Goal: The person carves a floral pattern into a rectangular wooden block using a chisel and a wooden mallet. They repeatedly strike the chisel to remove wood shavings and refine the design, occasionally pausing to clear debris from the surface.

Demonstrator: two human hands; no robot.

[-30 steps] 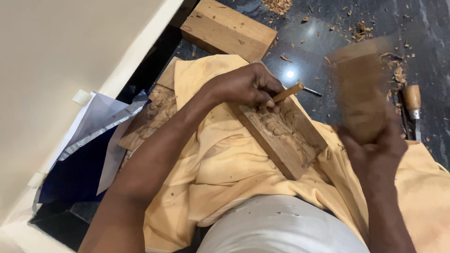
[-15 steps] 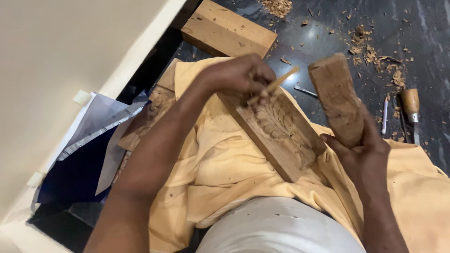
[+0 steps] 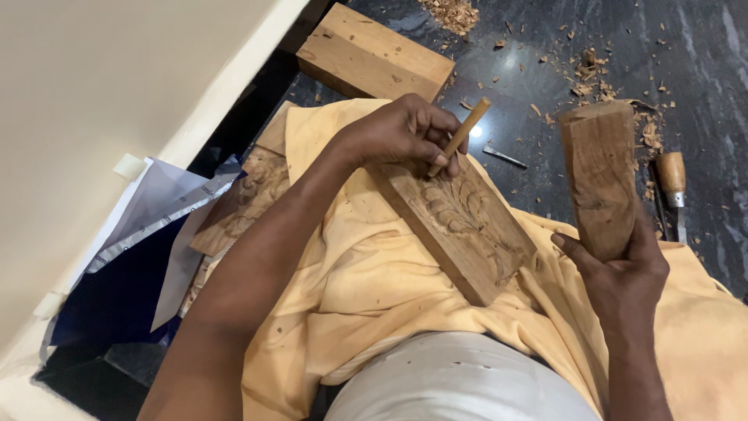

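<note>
My left hand (image 3: 401, 132) grips a chisel with a light wooden handle (image 3: 460, 137), its tip set on the upper end of a carved wooden panel (image 3: 460, 226). The panel lies slanted across my lap on yellow cloth (image 3: 366, 281) and bears a leaf-like relief. My right hand (image 3: 623, 269) holds a thick wooden block used as a mallet (image 3: 600, 175), raised upright to the right of the panel and apart from the chisel.
A second carved panel (image 3: 245, 199) lies under the cloth at the left. A plain timber block (image 3: 374, 54) rests on the dark stone floor (image 3: 701, 70), which is strewn with wood shavings. Another wooden-handled chisel (image 3: 672, 183) and a small metal tool (image 3: 504, 157) lie on the floor. White and blue sheets (image 3: 156, 226) sit by the wall.
The mallet in my right hand swung down toward the chisel, then drew back out to the right. My left hand and chisel stayed on the panel's upper end.
</note>
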